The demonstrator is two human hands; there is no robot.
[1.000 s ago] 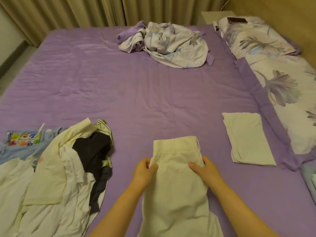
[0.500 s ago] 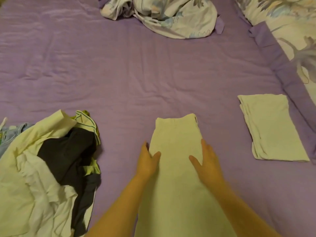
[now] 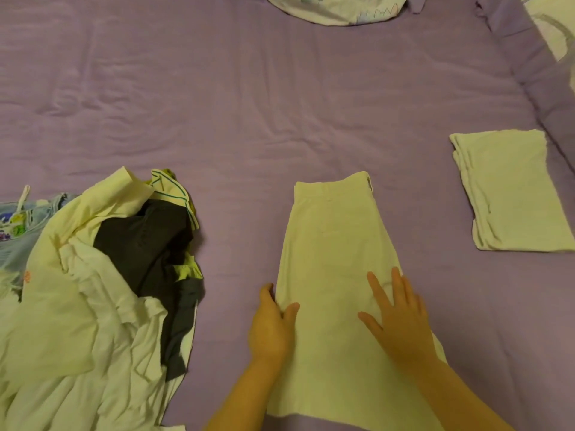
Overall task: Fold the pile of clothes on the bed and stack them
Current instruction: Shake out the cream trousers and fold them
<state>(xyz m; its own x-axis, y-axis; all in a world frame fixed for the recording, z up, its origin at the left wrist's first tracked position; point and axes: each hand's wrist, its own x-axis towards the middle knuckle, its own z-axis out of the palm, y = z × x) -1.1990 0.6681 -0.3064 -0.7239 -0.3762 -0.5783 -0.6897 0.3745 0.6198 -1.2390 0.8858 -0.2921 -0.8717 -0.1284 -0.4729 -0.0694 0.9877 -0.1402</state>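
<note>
A cream pair of shorts [image 3: 336, 244] lies flat on the purple bed sheet [image 3: 249, 104], folded lengthwise, waistband away from me. My left hand [image 3: 273, 325] rests at its left edge, thumb on top of the cloth and fingers along the side. My right hand [image 3: 398, 318] presses flat on the right half with fingers spread. A folded cream garment [image 3: 510, 194] lies to the right. The unfolded pile of clothes [image 3: 93, 290] sits at the left, with cream, white, dark grey and light blue pieces.
A crumpled floral quilt [image 3: 336, 7] lies at the far edge of the bed. A purple-bordered floral pillow [image 3: 547, 35] is at the upper right.
The shorts went from held at the waistband to lying flat. Both hands slid down the cloth toward me. The view tilted down, so curtains and pillows dropped out of sight.
</note>
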